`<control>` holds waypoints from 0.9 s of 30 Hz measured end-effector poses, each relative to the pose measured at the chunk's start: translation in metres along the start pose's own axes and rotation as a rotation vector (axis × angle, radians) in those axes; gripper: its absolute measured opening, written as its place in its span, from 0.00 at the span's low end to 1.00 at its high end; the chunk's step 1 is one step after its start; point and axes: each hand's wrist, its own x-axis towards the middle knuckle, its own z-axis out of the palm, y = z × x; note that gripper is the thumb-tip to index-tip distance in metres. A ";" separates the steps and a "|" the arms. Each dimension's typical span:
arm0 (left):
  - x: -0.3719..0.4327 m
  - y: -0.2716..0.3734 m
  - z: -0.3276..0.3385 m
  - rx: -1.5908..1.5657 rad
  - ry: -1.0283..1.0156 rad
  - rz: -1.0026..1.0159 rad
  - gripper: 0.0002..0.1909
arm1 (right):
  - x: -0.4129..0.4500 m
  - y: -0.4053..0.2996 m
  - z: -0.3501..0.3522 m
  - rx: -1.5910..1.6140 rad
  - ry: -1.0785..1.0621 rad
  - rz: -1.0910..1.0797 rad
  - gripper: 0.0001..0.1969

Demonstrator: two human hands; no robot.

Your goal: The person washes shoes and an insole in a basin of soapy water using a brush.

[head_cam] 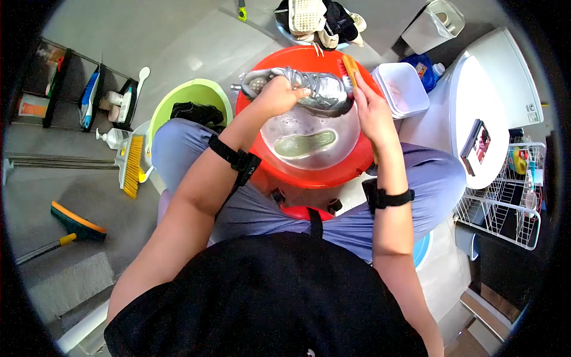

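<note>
My left hand (pixel 282 96) grips a grey lace-up sneaker (pixel 324 91) by its upper, holding it sideways above a red basin (pixel 308 178). In my right hand (pixel 372 111) is a scrubbing brush (pixel 349 67) with a wooden back and reddish bristles, up against the toe end of the shoe. Suds cover part of the toe. Below the sneaker, soapy water (pixel 308 127) fills the bottom of the basin. A pale green insole (pixel 308 143) lies in that water. The far side of the shoe is hidden.
A green basin (pixel 194 91) with dark items stands at left. Beyond the red basin, a pale blue basin (pixel 285 38) holds several shoes. White plastic tubs (pixel 403 87) and a toilet (pixel 439 118) are at right; a broom (pixel 131 167) and squeegee (pixel 80 223) at left.
</note>
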 end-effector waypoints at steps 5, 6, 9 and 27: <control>0.000 -0.024 -0.007 0.052 0.221 0.122 0.18 | -0.009 -0.014 -0.007 0.016 -0.077 -0.004 0.20; 0.000 -0.020 -0.003 0.074 0.192 0.026 0.18 | -0.012 -0.014 -0.013 0.045 -0.036 -0.024 0.20; -0.017 0.021 0.007 0.576 0.356 0.626 0.17 | 0.000 0.008 -0.018 0.126 -0.007 0.026 0.21; -0.011 0.024 0.002 0.718 0.508 0.722 0.22 | -0.011 0.022 0.011 0.053 -0.110 0.247 0.22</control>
